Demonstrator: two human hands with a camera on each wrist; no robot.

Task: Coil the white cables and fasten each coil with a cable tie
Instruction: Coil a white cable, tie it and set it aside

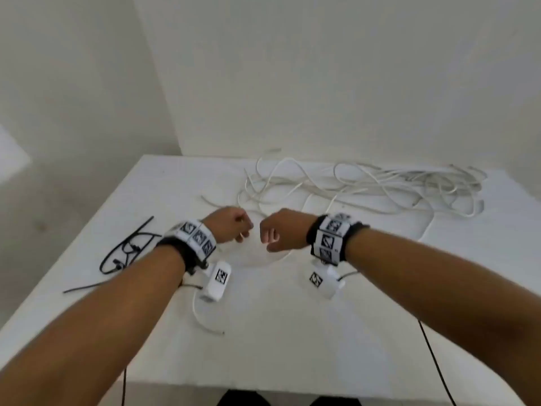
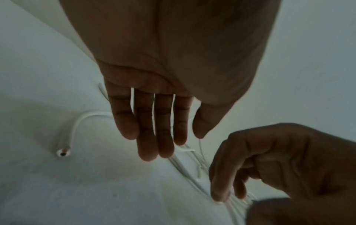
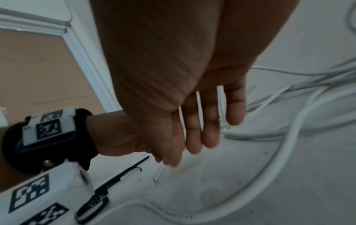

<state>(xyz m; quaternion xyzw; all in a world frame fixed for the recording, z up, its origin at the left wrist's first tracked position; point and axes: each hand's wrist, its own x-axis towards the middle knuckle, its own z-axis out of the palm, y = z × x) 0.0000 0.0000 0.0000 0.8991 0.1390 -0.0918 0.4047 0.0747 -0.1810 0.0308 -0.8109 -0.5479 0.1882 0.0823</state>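
White table (image 1: 292,332) jammed into a plain white corner, walls (image 1: 322,68) at its back and left. White cables (image 1: 380,186) sprawl along the far edge, black cable ties (image 1: 132,246) near the left edge. Left hand (image 1: 231,227) and right hand (image 1: 281,230) hover mid-table, fingers pointing down at a strand. Can't tell if either grips it.

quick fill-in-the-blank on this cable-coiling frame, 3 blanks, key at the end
1. The cable ties lying on the table are ___ in colour.
2. Seen from the head camera, they lie toward the table's ___ edge.
3. The loose tangle of white cables is piled on the far ___ part of the table, on the opposite side from the ties.

Missing words: black; left; right.
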